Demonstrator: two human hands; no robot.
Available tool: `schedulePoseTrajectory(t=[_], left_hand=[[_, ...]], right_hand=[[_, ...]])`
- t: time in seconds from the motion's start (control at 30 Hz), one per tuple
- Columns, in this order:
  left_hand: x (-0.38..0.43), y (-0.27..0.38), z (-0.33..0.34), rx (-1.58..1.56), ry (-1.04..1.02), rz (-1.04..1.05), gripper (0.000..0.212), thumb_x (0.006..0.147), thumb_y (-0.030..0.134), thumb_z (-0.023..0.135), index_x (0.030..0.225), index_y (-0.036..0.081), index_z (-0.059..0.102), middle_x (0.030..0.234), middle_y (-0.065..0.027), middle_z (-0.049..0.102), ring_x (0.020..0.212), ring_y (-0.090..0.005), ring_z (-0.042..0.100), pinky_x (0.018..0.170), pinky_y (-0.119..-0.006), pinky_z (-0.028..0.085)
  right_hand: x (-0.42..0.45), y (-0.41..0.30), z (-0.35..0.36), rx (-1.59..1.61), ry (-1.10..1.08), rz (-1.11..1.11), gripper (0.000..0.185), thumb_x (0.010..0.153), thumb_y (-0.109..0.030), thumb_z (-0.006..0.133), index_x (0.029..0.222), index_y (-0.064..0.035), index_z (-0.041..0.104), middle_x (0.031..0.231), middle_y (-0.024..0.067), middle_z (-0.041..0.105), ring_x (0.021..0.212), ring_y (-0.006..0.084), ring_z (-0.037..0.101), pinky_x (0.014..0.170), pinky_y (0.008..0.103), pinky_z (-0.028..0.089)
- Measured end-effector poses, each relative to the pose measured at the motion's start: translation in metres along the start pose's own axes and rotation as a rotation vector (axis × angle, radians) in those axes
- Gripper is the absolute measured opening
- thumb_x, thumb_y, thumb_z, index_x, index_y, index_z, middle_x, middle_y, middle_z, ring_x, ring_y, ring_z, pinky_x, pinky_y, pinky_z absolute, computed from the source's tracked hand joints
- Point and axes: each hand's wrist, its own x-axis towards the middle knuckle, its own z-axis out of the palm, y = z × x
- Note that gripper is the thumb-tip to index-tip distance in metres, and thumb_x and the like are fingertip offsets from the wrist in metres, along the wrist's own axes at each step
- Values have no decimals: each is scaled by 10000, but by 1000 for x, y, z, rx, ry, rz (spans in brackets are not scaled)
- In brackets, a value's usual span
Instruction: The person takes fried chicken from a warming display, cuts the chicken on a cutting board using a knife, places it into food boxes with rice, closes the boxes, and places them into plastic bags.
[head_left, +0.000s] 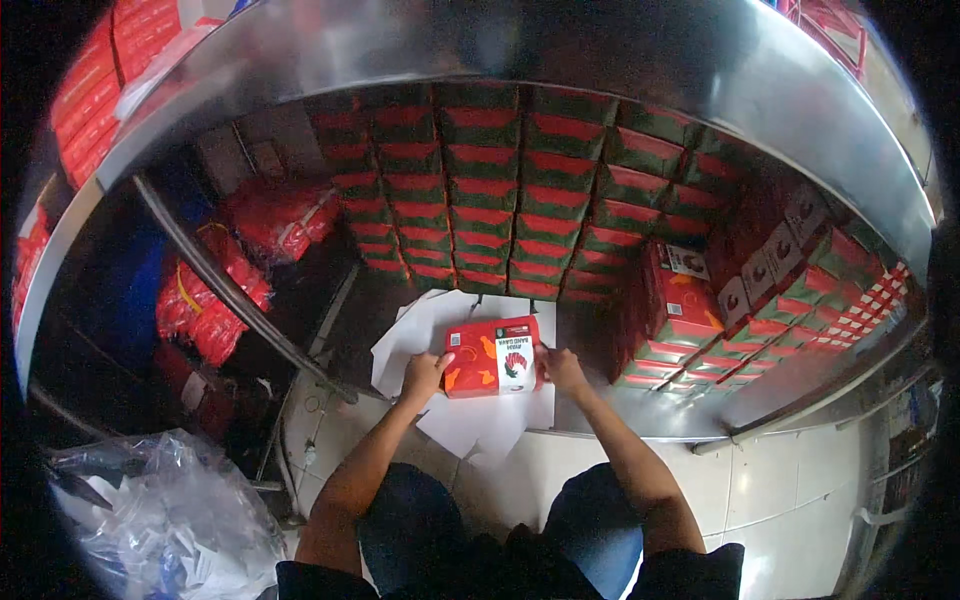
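Note:
Between my two hands is a red cardboard food box (472, 364) with orange drumstick shapes and a white printed panel. My left hand (425, 375) grips its left end, and my right hand (561, 369) holds the opposite end. White paper sheets (480, 427) lie spread beneath the box, on the lower shelf under a steel counter (465, 41). Whether the box rests on the paper or is slightly raised, I cannot tell. Behind it rises a wall of stacked red and dark green boxes (480, 199).
More red boxes (682, 304) are stacked on the right. Red plastic-wrapped packs (210, 300) sit at left behind a slanted metal bar (225, 289). A clear plastic bag (172, 517) with white scraps stands at lower left, by the tiled floor (772, 480). The counter's edge overhangs the shelf.

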Motion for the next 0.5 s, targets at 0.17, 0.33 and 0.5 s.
schedulePoseTrajectory(t=[0.17,0.33,0.5], left_hand=[[25,22,18,-116,-224,-162,396,887,363,581,879,-22,671,766,-199,664,734,-278,666,631,-398,491],[22,-1,24,-856,56,27,655,819,67,614,1396,133,313,1215,-123,525,1028,-193,550,804,-341,469],[29,9,43,-548,312,31,391,839,54,560,1214,102,459,918,-105,575,827,-174,561,704,-321,469]], right_hand=[[26,60,-20,153,112,53,517,838,-536,613,819,-23,678,694,175,656,687,328,654,663,425,491],[13,-15,10,26,378,-625,377,710,-52,687,1077,-103,615,1069,120,599,969,345,567,842,407,471],[10,-33,22,-132,464,-633,272,765,-1,624,1027,-66,589,1063,157,555,1014,345,526,844,404,461]])
